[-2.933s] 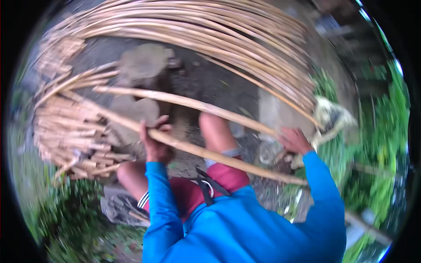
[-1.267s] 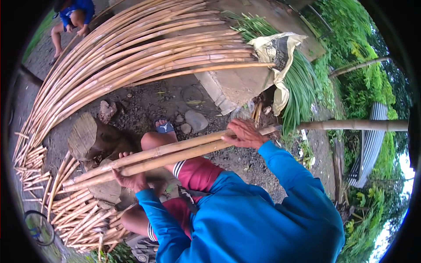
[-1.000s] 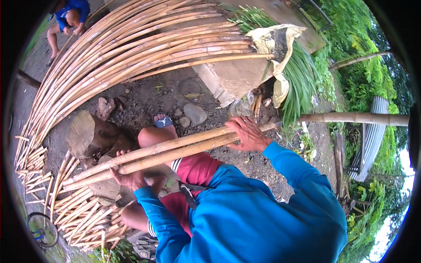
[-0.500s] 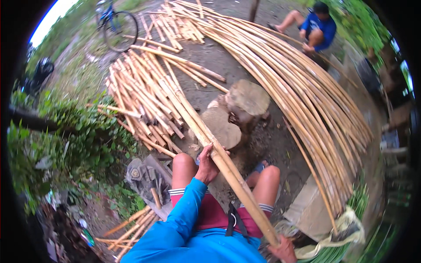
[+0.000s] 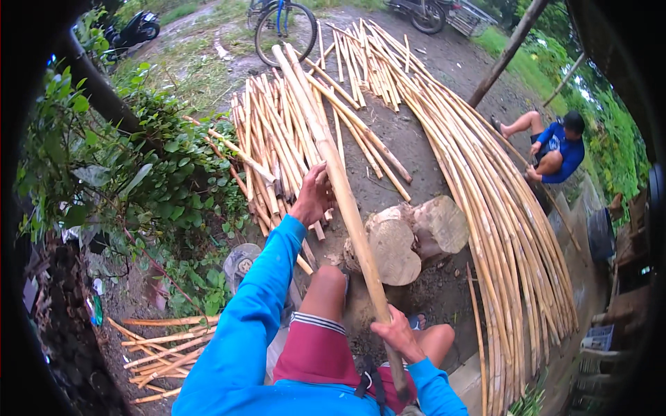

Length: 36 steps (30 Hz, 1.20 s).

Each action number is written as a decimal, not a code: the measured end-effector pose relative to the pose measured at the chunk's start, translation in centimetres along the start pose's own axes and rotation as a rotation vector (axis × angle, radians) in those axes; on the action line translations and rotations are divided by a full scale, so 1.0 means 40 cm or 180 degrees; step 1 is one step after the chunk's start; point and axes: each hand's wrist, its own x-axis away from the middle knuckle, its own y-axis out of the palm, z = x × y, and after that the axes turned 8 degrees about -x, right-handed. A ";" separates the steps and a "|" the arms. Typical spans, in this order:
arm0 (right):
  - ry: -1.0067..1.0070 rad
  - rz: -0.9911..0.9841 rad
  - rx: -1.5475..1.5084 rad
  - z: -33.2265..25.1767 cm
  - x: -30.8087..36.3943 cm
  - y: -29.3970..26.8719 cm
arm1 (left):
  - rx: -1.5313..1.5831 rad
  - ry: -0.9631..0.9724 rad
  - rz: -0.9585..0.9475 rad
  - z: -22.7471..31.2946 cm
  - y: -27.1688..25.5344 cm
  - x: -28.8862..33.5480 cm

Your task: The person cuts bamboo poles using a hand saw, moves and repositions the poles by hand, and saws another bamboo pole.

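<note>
The right hand [image 5: 398,335] is gripping two bamboo poles [image 5: 356,236] near their lower end; they are slanting forward between the knees [image 5: 325,286]. The left hand [image 5: 314,197] is lying open beside them, contact unclear. Beyond, log stumps [image 5: 394,252] are sitting near cut bamboo pieces [image 5: 263,125]; farther, a bicycle [image 5: 284,21].

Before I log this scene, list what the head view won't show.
Head view throughout:
Left hand, beside the pole: contact unclear; pole may cover fingertips.
Right hand, closed on the pole: palm hidden by its own back.
Bicycle: upper part cut off by top edge.
Co-worker's hands: too small to read finger positions.
</note>
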 end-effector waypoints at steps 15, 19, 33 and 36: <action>-0.0572 0.0780 0.1049 -0.451 -0.784 0.052 | -0.0206 0.0137 0.0435 -0.375 0.020 0.436; 0.0050 -0.1004 -0.1113 -0.400 -0.779 0.016 | -0.1310 0.0315 0.0204 -0.436 0.000 0.505; 0.0240 -0.0930 -0.0730 -0.103 -0.010 -0.221 | -0.0364 -0.0239 -0.0068 -0.349 0.018 0.312; 0.0118 -0.0595 -0.0053 -0.083 0.165 -0.247 | 0.0208 0.0424 -0.0618 -0.277 0.084 0.326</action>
